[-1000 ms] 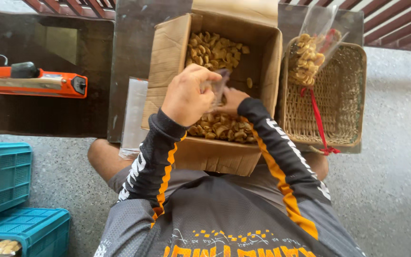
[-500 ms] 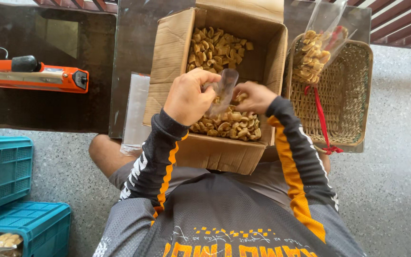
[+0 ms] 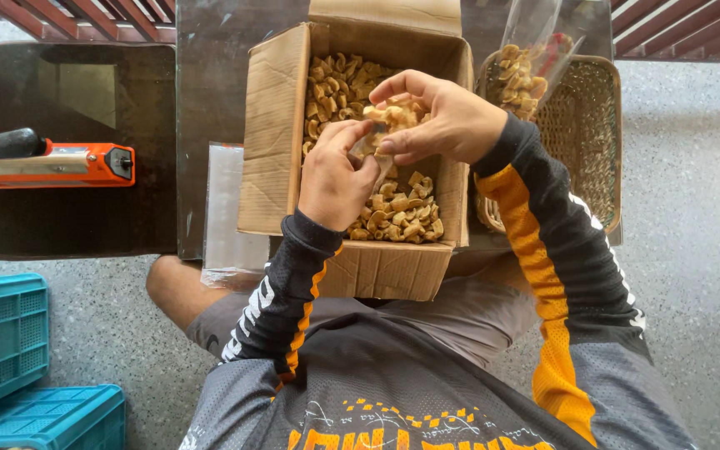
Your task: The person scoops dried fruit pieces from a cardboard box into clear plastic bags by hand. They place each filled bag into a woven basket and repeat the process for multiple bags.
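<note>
Head view, looking down. Your left hand [image 3: 333,179] and right hand [image 3: 447,123] meet over the open cardboard box [image 3: 272,142], which sits against your knees and holds a heap of pale fried snack pieces [image 3: 397,212]. Between the two hands you hold a small clear plastic bag [image 3: 370,143]: the left fingers are closed on its near edge, and the right fingers pinch its far side, curled around what appears to be a few snack pieces, though the thin film is hard to trace against the heap. The bag thus hangs just above the snacks, near the middle of the box.

To the right stands a woven basket [image 3: 593,142], with a filled clear bag [image 3: 527,67] leaning at its far left rim. Left of the box a stack of flat clear bags [image 3: 227,208] lies on the dark desk [image 3: 68,217], and farther left rests an orange heat sealer [image 3: 52,162]. Teal plastic crates [image 3: 2,333] stand on the floor at near left.

Handling: the film is probably light, limp and slippery, so take it at the mouth edges. The pieces look brittle; hold them loosely.
</note>
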